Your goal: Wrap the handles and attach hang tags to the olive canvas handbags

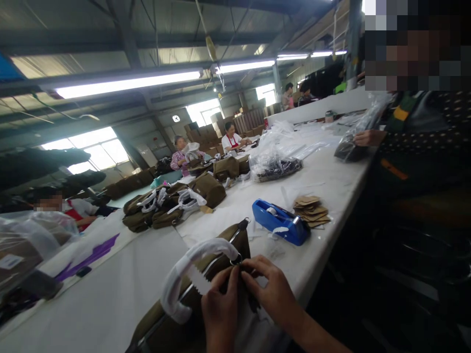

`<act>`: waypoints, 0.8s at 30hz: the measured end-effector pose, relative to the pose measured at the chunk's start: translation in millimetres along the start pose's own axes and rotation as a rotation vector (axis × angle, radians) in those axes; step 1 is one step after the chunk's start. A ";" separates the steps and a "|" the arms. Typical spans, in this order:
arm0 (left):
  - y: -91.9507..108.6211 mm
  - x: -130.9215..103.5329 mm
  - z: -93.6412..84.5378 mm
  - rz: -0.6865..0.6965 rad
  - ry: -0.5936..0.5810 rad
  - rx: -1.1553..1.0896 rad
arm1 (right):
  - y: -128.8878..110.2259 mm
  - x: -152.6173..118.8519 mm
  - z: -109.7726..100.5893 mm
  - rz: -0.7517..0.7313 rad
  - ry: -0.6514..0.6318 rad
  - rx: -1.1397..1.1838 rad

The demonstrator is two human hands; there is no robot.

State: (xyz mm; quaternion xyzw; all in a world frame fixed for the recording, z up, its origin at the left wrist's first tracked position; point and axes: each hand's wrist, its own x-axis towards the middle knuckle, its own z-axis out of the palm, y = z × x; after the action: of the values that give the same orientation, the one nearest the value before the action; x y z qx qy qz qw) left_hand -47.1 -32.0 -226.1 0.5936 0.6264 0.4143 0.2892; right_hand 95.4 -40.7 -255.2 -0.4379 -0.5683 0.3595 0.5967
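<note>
An olive-brown bag lies on the table right in front of me, its handle wrapped in white padding. Both my hands meet at the metal ring where the handle joins the bag. My left hand is closed in a pinch just below that ring. Close beside it, my right hand pinches at the same spot from the right. What sits between the fingertips is too small to make out. A strip of tape with a jagged end sticks out by my left hand.
A blue tape dispenser and stacked brown paper pieces lie beyond my right hand. More brown bags and plastic-wrapped goods cover the white table. At right, a co-worker's hand holds a plastic-bagged item; other people sit farther back.
</note>
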 end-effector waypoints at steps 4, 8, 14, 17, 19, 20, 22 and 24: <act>-1.1 -6.6 6.3 0.094 0.104 0.053 | 1.3 -2.4 -2.7 0.003 0.002 -0.007; 7.2 -13.5 8.7 0.302 0.247 0.051 | 2.6 -2.9 -11.3 -0.033 -0.039 -0.033; 20.2 -6.8 -2.0 -0.009 0.248 -0.217 | 4.5 1.5 -24.4 0.016 -0.054 -0.122; 20.7 1.0 0.8 -0.137 0.154 -0.430 | 5.8 2.4 -29.8 0.031 0.006 -0.211; 20.5 5.1 3.1 -0.128 0.123 -0.480 | 6.6 1.5 -35.1 0.040 0.045 -0.313; 20.6 6.8 3.3 -0.095 0.119 -0.482 | 6.8 0.6 -38.2 0.047 0.059 -0.364; 20.9 9.8 1.7 -0.007 0.127 -0.470 | 6.2 -1.2 -44.4 0.068 0.092 -0.419; 20.7 12.4 -2.0 0.055 0.142 -0.467 | 3.5 -2.6 -48.8 0.112 0.112 -0.336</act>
State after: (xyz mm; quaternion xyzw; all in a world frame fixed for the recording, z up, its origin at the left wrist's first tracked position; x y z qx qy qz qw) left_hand -40.0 -21.2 -205.7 0.4968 0.5162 0.5962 0.3623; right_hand 143.9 -47.4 -258.0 -0.5817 -0.5609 0.2673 0.5249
